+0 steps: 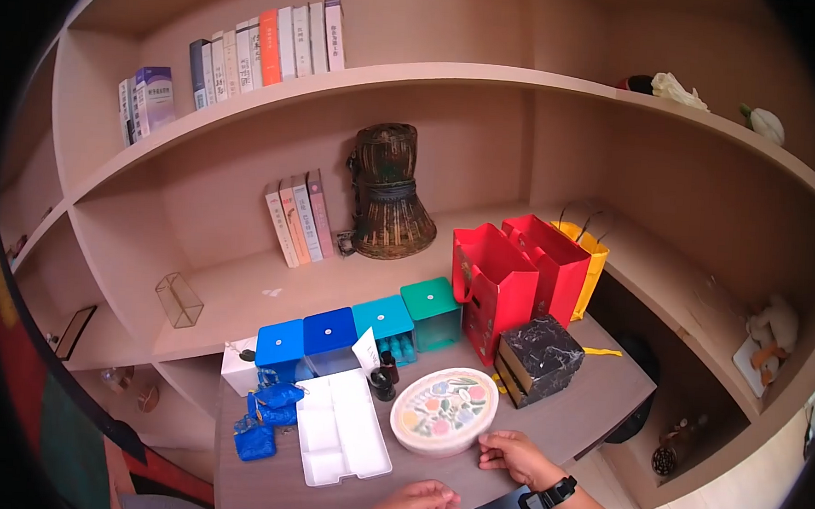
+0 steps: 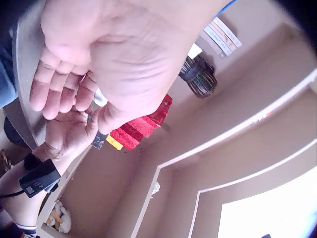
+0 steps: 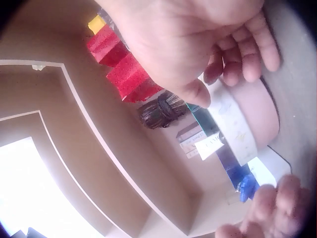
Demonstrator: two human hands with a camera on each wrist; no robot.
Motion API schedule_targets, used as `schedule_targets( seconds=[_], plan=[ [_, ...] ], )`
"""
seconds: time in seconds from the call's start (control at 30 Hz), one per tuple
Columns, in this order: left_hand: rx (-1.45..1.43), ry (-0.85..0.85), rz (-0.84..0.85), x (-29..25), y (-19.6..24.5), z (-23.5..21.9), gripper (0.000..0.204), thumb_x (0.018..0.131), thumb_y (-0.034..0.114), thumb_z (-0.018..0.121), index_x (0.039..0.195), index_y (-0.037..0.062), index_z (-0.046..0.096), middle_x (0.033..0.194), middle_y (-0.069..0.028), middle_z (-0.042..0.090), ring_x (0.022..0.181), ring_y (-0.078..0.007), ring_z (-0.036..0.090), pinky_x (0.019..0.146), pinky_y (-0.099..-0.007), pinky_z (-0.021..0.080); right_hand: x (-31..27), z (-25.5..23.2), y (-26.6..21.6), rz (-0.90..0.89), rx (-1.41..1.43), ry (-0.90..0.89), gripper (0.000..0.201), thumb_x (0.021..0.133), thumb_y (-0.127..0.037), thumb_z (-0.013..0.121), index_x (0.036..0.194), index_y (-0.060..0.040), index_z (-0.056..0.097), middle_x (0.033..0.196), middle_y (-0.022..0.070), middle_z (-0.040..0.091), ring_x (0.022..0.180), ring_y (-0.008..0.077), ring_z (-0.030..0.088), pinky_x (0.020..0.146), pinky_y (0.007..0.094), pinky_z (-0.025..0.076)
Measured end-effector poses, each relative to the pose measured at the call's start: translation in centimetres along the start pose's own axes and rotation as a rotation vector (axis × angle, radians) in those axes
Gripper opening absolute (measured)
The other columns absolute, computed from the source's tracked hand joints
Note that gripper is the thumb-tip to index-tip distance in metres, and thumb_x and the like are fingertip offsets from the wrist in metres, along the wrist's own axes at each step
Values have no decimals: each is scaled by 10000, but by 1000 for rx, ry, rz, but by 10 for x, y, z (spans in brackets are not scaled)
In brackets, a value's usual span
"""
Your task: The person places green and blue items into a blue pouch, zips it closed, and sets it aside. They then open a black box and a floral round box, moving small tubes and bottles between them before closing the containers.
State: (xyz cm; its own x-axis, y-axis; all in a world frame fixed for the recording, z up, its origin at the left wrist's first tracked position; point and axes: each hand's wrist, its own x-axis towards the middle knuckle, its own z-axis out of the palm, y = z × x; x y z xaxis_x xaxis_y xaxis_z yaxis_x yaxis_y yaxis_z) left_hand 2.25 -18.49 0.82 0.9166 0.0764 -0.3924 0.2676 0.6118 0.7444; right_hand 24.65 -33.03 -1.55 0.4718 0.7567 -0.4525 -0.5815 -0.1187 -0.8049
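An oval box with a floral lid (image 1: pixel 444 409) stands near the front edge of the table; its pink side (image 3: pixel 257 111) shows in the right wrist view. My right hand (image 1: pixel 514 455) is at the box's right front edge, fingers loosely bent and fingertips right by its side. Palm inward, my left hand (image 1: pixel 417 506) hovers at the table's front edge with relaxed fingers and nothing in it. Left of the oval box lies a white divided tray (image 1: pixel 336 428). Blue foil packets (image 1: pixel 268 415) lie beyond the tray's left side.
Behind stand several blue and green lidded boxes (image 1: pixel 330 332) and small dark bottles (image 1: pixel 384 379) beside a white card. A black marbled box (image 1: pixel 540 358) is at the right, before red gift bags (image 1: pixel 494 282) and a yellow bag (image 1: pixel 593 264). Shelves with books (image 1: pixel 301 219) surround the table (image 1: pixel 546 432).
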Motion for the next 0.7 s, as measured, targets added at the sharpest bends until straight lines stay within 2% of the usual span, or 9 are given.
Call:
schedule_targets(
  seconds=[0.03, 0.07, 0.13, 0.2, 0.27, 0.33, 0.47, 0.57, 0.7],
  plan=[
    [69, -125, -52, 0, 4, -2, 282, 1004, 178, 625, 1222, 2, 593, 1118, -147, 674, 1055, -259, 673, 912, -403, 567, -1, 2, -3, -27, 17, 42, 202, 949, -247, 718, 912, -60, 651, 822, 16, 634, 727, 134, 650, 682, 297, 590],
    [69, -123, -58, -1, 8, -5, 282, 1004, 178, 625, 1222, 2, 593, 1118, -147, 674, 1055, -259, 673, 912, -403, 567, -1, 4, -6, -51, 32, 81, 240, 945, -273, 730, 855, -74, 631, 774, -11, 601, 681, 105, 623, 611, 263, 570],
    [386, -63, 45, -4, 24, -8, 271, 979, 233, 689, 1117, 23, 588, 1038, -78, 658, 900, -136, 650, 753, -265, 524, -1, 8, -9, -87, 3, 147, 265, 949, -307, 730, 893, -84, 600, 774, -17, 580, 641, 90, 586, 553, 249, 542],
    [468, 160, 366, -1, 43, -6, 300, 934, 248, 741, 1105, 40, 611, 849, -38, 668, 745, -112, 638, 686, -261, 525, 4, 4, -4, -155, -53, 174, 254, 972, -306, 699, 1011, -82, 585, 877, 9, 582, 666, 102, 577, 588, 285, 568],
    [766, 454, 541, 10, 71, -5, 306, 899, 199, 745, 1097, 9, 610, 965, -114, 681, 854, -188, 669, 770, -317, 547, 8, 3, 1, -134, -72, 173, 279, 981, -310, 687, 1075, -80, 558, 911, 13, 581, 694, 102, 580, 598, 279, 565],
    [1179, 618, 738, 27, 96, -6, 374, 859, 187, 745, 1131, -25, 598, 1122, -204, 652, 1023, -314, 655, 904, -398, 532, 6, 8, 1, -179, -82, 164, 362, 954, -333, 725, 1097, -47, 557, 886, 17, 595, 690, 89, 578, 579, 240, 538],
    [1361, 718, 666, 62, 110, -15, 471, 853, 236, 729, 1202, -49, 591, 1269, -257, 592, 1178, -397, 584, 1009, -442, 481, 5, 5, 6, -217, -97, 200, 424, 951, -330, 729, 1163, -14, 541, 916, 29, 599, 721, 104, 601, 607, 249, 555],
    [1418, 749, 429, 74, 121, -12, 606, 877, 342, 688, 1308, -65, 560, 1326, -277, 585, 1220, -412, 577, 1042, -438, 467, 3, 3, 5, -227, -69, 211, 409, 980, -289, 688, 1242, -23, 519, 1009, 48, 609, 779, 137, 635, 654, 294, 594],
    [1371, 743, 322, 81, 125, -14, 586, 892, 375, 672, 1282, -55, 588, 1246, -273, 639, 1159, -411, 616, 1005, -432, 488, 7, 2, -7, -245, -9, 225, 524, 983, -306, 679, 1342, 15, 470, 1026, 66, 614, 782, 146, 649, 624, 293, 592]
  ],
)
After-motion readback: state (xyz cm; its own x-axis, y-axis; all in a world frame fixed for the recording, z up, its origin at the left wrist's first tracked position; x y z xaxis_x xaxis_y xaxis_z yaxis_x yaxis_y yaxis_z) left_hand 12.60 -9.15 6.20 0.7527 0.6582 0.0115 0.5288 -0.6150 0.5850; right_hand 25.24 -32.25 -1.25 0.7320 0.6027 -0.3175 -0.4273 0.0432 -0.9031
